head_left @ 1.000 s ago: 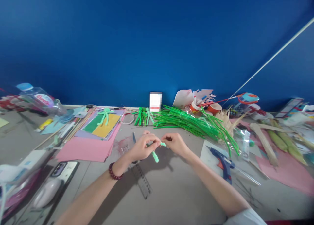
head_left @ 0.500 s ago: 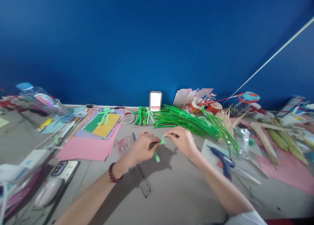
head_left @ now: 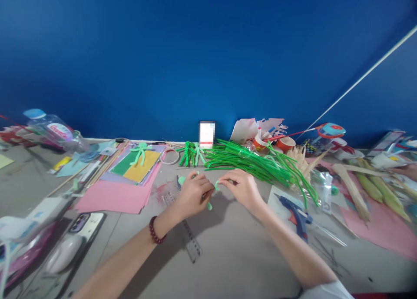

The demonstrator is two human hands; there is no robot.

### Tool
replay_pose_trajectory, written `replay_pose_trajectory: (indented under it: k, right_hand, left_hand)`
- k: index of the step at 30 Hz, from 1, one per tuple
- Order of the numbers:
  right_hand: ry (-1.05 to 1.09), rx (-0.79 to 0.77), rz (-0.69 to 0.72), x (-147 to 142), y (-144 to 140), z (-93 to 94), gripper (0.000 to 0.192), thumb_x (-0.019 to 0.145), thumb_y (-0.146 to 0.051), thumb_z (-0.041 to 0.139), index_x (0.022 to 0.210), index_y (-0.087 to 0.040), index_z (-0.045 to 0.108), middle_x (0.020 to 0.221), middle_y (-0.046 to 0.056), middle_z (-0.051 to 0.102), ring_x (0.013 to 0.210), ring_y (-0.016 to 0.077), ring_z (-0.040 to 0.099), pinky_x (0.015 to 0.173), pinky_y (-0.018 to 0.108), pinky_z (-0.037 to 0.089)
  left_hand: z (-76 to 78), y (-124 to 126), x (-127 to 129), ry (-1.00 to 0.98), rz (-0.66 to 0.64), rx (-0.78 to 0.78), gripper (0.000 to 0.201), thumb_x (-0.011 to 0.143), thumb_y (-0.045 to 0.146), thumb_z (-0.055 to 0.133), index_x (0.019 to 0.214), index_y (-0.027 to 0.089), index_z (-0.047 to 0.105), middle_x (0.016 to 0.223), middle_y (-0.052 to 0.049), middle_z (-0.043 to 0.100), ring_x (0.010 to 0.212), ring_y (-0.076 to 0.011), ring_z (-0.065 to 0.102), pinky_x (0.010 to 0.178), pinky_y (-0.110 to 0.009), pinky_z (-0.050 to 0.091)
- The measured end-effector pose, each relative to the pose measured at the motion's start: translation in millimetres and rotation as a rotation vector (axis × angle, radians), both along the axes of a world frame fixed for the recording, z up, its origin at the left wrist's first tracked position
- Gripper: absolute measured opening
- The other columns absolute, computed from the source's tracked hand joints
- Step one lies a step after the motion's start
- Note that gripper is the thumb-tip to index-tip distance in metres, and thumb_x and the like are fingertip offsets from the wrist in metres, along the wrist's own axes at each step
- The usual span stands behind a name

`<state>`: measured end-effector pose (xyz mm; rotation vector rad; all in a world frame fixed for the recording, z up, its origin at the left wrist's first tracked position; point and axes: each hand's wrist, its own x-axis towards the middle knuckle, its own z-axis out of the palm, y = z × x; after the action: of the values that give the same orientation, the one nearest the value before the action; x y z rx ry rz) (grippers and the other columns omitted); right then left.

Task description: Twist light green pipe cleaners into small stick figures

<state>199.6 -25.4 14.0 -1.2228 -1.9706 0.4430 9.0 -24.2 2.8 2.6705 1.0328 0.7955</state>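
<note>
My left hand (head_left: 193, 194) and my right hand (head_left: 241, 187) meet over the middle of the grey table (head_left: 234, 255), both pinched on a light green pipe cleaner piece (head_left: 215, 185). A short end pokes out below my left fingers and another bit shows at its upper left. A dark red bead bracelet (head_left: 155, 231) is on my left wrist. A clear ruler (head_left: 189, 238) lies under my left hand. Just beyond my hands lies a big bundle of green pipe cleaners (head_left: 257, 162).
Small green pipe-cleaner figures (head_left: 191, 153) stand at the back; another lies on coloured paper sheets (head_left: 137, 164). Pink paper (head_left: 117, 197), a phone (head_left: 83, 225) and a mouse (head_left: 63, 253) sit left. A blue glue gun (head_left: 296, 212), corn husks (head_left: 371, 186) and paper cups (head_left: 276, 142) lie right.
My hands drew closer together and shifted slightly away from me. The pipe cleaner's lower end has shortened, and a bit of it now shows at my left hand's upper side.
</note>
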Motion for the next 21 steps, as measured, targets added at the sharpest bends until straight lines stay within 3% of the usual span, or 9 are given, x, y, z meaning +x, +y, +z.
replay_pose_trajectory:
  k: [4, 11, 17, 21]
  right_hand:
    - [-0.041, 0.007, 0.014, -8, -9, -1.7, 0.01, 0.082, -0.024, 0.064, 0.075, -0.023, 0.071, 0.073, 0.002, 0.07, 0.072, 0.0167, 0.061, 0.065, 0.026, 0.043]
    - [0.042, -0.033, 0.002, -21, -10, -18.4, 0.013, 0.082, -0.023, 0.061, 0.074, -0.021, 0.072, 0.069, 0.002, 0.069, 0.066, 0.0155, 0.061, 0.06, 0.024, 0.042]
    - [0.182, -0.181, 0.008, -17, 1, -18.9, 0.013, 0.078, -0.024, 0.062, 0.071, -0.02, 0.072, 0.07, 0.002, 0.072, 0.065, 0.0166, 0.064, 0.06, 0.025, 0.046]
    - [0.239, -0.281, 0.004, -11, 8, -13.0, 0.011, 0.075, -0.021, 0.064, 0.067, -0.019, 0.071, 0.068, 0.002, 0.071, 0.065, 0.0174, 0.065, 0.062, 0.026, 0.048]
  left_hand:
    - [-10.2, 8, -2, -0.016, 0.113, 0.007, 0.019, 0.08, 0.012, 0.045, 0.065, 0.017, 0.056, 0.06, 0.0, 0.056, 0.065, -0.0144, 0.05, 0.071, -0.033, 0.029]
    - [-18.1, 18, -7, -0.401, 0.163, -0.234, 0.03, 0.09, 0.031, 0.044, 0.067, 0.018, 0.058, 0.062, 0.0, 0.058, 0.065, -0.0139, 0.053, 0.07, -0.029, 0.035]
    - [-8.1, 12, -7, -0.664, 0.081, -0.645, 0.029, 0.085, 0.039, 0.049, 0.068, 0.017, 0.058, 0.065, -0.001, 0.057, 0.062, -0.0132, 0.051, 0.056, -0.025, 0.038]
    - [1.4, 5, -6, -0.578, -0.033, -0.73, 0.03, 0.086, 0.037, 0.047, 0.067, 0.017, 0.06, 0.067, -0.002, 0.056, 0.059, -0.0116, 0.049, 0.053, -0.024, 0.038]
